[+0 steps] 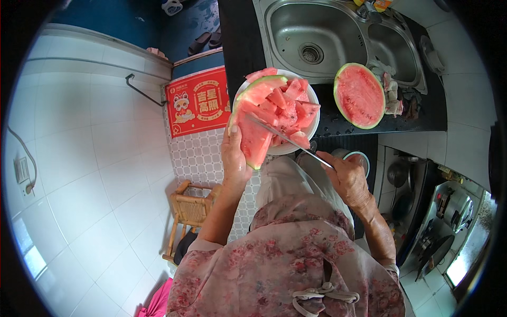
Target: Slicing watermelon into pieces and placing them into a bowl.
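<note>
My left hand (235, 152) grips a large wedge of watermelon (253, 140) from its rind side, tilted over a white bowl (315, 128). Cut watermelon chunks (288, 104) heap up inside that bowl. In my right hand (348, 178) is the handle of a kitchen knife (283, 136); its blade reaches up and left across the bowl, and the tip lies against the wedge's red flesh. A watermelon half (359, 96) rests cut face up on the black counter, right of the bowl.
Behind the counter's front edge (412, 126) is a steel double-bowl sink (317, 27) with a faucet (370, 12). Crumpled cloths (392, 95) lie beside the melon half. A bin (361, 158) stands below the counter. Left are a bamboo chair (194, 206) and a red mat (198, 99).
</note>
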A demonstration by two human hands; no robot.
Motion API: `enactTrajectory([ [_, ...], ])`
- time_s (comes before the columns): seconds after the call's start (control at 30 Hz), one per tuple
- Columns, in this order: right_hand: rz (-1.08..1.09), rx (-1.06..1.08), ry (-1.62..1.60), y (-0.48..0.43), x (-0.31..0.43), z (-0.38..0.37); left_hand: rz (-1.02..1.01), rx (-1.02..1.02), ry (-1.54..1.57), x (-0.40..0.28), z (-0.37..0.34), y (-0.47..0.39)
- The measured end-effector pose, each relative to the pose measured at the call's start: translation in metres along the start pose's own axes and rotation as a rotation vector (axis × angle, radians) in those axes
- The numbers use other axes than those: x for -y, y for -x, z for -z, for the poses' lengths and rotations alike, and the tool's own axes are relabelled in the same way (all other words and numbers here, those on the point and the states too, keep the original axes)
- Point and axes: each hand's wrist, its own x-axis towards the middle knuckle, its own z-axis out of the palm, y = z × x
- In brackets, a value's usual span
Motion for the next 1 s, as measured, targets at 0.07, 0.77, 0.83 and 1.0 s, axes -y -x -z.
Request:
enactTrajectory([
  [0.07,-0.055,0.033,-0.052,0.001,-0.001,0.000,-0.010,0.006,0.000,0.000,0.001,-0.001],
  [0.77,-0.314,0.133,-0.465,0.007,-0.012,0.034,0.008,0.081,-0.046,-0.016,-0.011,-0.004],
  [0.83,-0.248,0.101,-0.437,0.007,-0.025,0.037,0.024,-0.008,-0.096,-0.017,-0.014,-0.004],
  [1.0,-0.320,0.066,-0.422,-0.006,-0.028,0.041,0.181,0.057,-0.045,-0.016,-0.003,-0.003],
])
